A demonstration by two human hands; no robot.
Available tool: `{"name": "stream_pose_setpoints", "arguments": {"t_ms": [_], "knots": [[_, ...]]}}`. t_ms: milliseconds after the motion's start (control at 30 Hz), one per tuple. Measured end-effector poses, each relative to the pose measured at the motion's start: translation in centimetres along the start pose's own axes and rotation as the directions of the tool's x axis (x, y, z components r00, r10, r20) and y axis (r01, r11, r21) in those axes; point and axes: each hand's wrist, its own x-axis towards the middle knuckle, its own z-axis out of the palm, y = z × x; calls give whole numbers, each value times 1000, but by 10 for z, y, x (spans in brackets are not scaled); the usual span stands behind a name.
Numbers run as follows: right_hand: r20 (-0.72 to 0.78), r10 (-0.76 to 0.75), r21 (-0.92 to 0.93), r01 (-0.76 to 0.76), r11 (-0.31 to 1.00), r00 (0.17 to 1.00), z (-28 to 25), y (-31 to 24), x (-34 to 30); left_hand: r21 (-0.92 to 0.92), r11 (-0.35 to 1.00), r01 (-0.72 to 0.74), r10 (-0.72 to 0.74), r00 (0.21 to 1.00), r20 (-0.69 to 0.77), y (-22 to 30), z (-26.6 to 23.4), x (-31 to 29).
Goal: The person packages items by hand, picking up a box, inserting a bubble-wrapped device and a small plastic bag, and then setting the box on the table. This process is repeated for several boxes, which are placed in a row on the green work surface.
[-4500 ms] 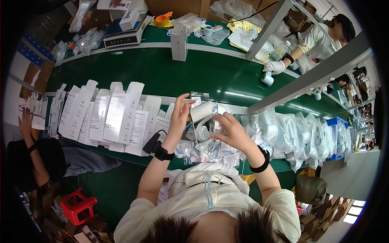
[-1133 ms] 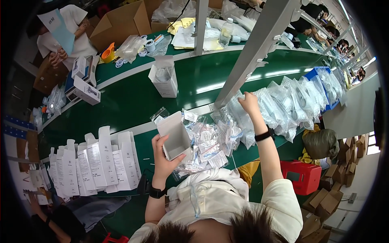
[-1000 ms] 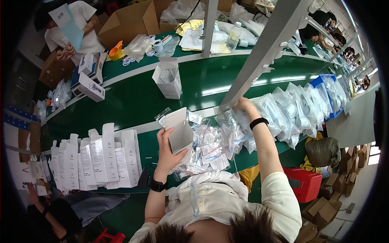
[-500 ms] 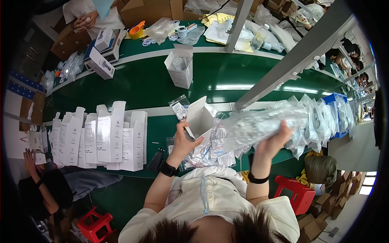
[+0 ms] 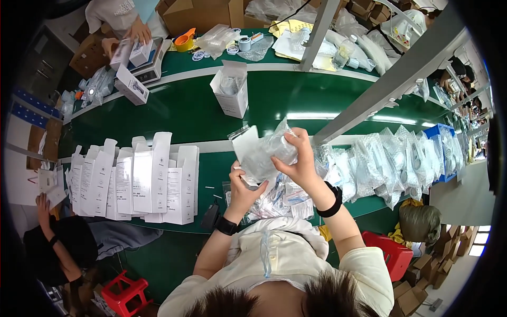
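My left hand (image 5: 244, 189) is closed round a white cardboard box (image 5: 246, 143) whose top flap stands up. My right hand (image 5: 299, 158) grips a clear bubble-wrap package (image 5: 271, 150) at the mouth of that box. What is inside the wrap is too blurred to make out, and the package hides most of the box. Beneath both hands lies a pile of small clear plastic bags (image 5: 288, 199) with printed items in them. To the right stands a row of bubble-wrapped packages (image 5: 372, 164).
Open white boxes (image 5: 134, 179) stand in a row at left. Another open box (image 5: 231, 95) holding a wrapped item is on the far green surface. A grey metal post (image 5: 385, 79) slants across the right. A person's hands (image 5: 138, 33) touch boxes at far left. A blue bin (image 5: 442, 153) ends the right row.
My right hand has brought the bubble-wrap package leftward from the right side to the box mouth. The other person's hands at far left have moved down onto the boxes.
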Motion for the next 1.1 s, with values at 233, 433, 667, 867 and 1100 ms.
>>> {"name": "stream_pose_setpoints", "arguments": {"t_ms": [233,433,667,867,1100], "knots": [[431,-201,-161,294,942,880,-3,-16,12,-124,989,76,-66,994,85,-14,1,8],[4,393,-340,-368,865,920,8,87,-14,-97,995,-22,34,992,119,-2,-17,8],[339,540,-574,-286,767,770,40,156,-48,104,981,-163,137,966,218,48,-24,30],[-160,455,-146,-477,867,876,-13,61,-18,17,989,145,-146,980,137,39,-32,45],[197,-93,117,71,991,976,-12,-1,-21,31,972,233,-235,966,110,41,-28,62]]}}
